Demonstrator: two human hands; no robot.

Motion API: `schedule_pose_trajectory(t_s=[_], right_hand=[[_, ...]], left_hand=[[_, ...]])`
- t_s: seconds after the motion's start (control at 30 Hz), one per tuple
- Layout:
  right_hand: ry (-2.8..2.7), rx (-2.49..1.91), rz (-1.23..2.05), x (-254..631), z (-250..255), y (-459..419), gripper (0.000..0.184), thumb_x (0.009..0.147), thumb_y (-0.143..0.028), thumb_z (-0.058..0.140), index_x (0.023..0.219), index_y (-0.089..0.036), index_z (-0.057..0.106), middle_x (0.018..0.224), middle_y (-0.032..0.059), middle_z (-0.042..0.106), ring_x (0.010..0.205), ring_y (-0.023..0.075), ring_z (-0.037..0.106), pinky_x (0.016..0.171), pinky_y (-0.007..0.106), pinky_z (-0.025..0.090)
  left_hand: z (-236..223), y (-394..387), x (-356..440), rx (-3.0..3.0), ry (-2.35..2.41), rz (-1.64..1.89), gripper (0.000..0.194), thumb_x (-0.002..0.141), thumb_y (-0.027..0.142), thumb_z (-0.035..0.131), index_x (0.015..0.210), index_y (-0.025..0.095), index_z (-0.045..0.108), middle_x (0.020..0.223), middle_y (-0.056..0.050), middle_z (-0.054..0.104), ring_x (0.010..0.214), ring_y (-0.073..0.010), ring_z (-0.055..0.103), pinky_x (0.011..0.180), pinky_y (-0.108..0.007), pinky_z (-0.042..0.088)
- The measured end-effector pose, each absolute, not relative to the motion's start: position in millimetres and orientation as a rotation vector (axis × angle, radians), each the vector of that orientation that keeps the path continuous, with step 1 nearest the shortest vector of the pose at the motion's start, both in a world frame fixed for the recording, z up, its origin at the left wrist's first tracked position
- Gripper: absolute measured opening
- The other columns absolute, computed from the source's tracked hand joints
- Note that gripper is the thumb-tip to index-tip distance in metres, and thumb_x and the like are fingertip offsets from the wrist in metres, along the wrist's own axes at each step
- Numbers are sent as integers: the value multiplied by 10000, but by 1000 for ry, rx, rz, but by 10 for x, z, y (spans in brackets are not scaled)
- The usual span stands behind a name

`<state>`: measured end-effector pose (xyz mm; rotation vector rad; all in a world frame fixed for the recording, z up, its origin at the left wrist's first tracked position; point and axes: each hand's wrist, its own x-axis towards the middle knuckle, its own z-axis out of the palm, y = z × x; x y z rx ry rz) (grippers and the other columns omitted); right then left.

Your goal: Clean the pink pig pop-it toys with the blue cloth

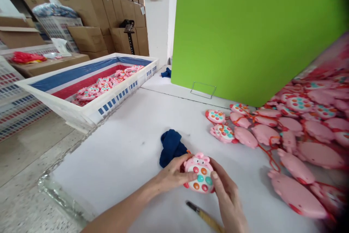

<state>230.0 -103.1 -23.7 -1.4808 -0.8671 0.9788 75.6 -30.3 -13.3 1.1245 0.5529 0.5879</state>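
A pink toy (201,173) with coloured round buttons sits between both my hands just above the white table (131,142). My left hand (172,175) grips its left side, thumb resting on the buttoned face. My right hand (228,193) closes around its right side, thumb on the face too. A crumpled dark blue cloth (171,145) lies right behind my left hand. A thin tool with a wooden handle (204,217) rests on the table under my wrists.
A heap of similar pink toys (289,131) with red cords spreads over the table's right side. A green panel (251,29) stands behind it. A white crate (89,84) holding more pink toys sits at the left; cardboard boxes (89,11) are stacked beyond.
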Motion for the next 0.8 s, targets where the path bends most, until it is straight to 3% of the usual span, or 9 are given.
schedule_pose_trajectory(t_s=[0.1, 0.17, 0.27, 0.37, 0.47, 0.57, 0.67, 0.73, 0.8], right_hand=[[-951, -1562, 934, 2245, -196, -998, 475, 708, -524, 646, 1020, -167, 661, 800, 47, 719, 709, 216, 661, 579, 254, 535], [-960, -1599, 871, 2229, -192, -985, 450, 709, -527, 640, 964, -158, 669, 724, 33, 702, 642, 198, 636, 547, 250, 519], [-930, -1559, 909, 2228, -213, -988, 444, 731, -518, 625, 1000, -166, 657, 801, 47, 713, 703, 209, 638, 584, 260, 523], [-877, -1433, 1078, 2229, -240, -1005, 458, 783, -499, 585, 1119, -188, 617, 976, 66, 712, 846, 235, 651, 676, 286, 535], [-848, -1414, 1058, 2233, -263, -1017, 454, 829, -506, 522, 1148, -195, 611, 1077, 82, 690, 989, 252, 626, 784, 322, 524], [-957, -1555, 826, 2326, -295, -1027, 441, 854, -498, 473, 1113, -175, 623, 1074, 104, 686, 962, 243, 638, 749, 335, 540], [-998, -1729, 550, 2635, -314, -1100, 422, 824, -489, 505, 1072, -168, 624, 1028, 113, 685, 929, 242, 637, 712, 351, 541], [-967, -1831, 382, 2954, -296, -1220, 423, 755, -481, 578, 1045, -176, 628, 1051, 120, 663, 996, 278, 595, 798, 424, 503], [-945, -1917, 225, 3303, -259, -1373, 430, 681, -429, 628, 1039, -191, 631, 1151, 127, 613, 1122, 327, 504, 945, 523, 381]], left_hand=[[-143, -330, 772, 1130, 575, 547, 512, 713, 401, 699, 1140, 153, 563, 931, -58, 604, 812, -172, 577, 710, -264, 456], [-146, -346, 778, 1150, 633, 523, 601, 670, 393, 733, 1194, 182, 528, 957, -62, 605, 801, -179, 577, 679, -268, 461], [-123, -350, 763, 1245, 731, 550, 683, 608, 317, 783, 1222, 218, 500, 1003, -49, 603, 842, -186, 567, 696, -260, 458], [-99, -346, 740, 1306, 767, 597, 618, 642, 264, 752, 1208, 222, 508, 1059, -44, 598, 918, -191, 557, 760, -254, 452], [-119, -371, 750, 1261, 792, 580, 625, 654, 259, 728, 1228, 230, 482, 1041, -44, 601, 830, -168, 577, 638, -222, 464], [-115, -375, 734, 1166, 877, 622, 595, 679, 286, 688, 1226, 211, 467, 917, -31, 614, 648, -126, 559, 486, -197, 425], [91, -149, 515, 1116, 979, 754, 496, 692, 290, 669, 1140, 149, 509, 718, 5, 603, 508, -95, 491, 442, -200, 393], [386, 191, 212, 1102, 1064, 908, 405, 669, 250, 689, 1025, 115, 550, 663, 16, 597, 508, -89, 481, 454, -191, 384], [758, 604, -169, 1016, 1116, 1170, 290, 681, 177, 672, 940, 103, 564, 750, 16, 620, 602, -77, 512, 541, -178, 412]])
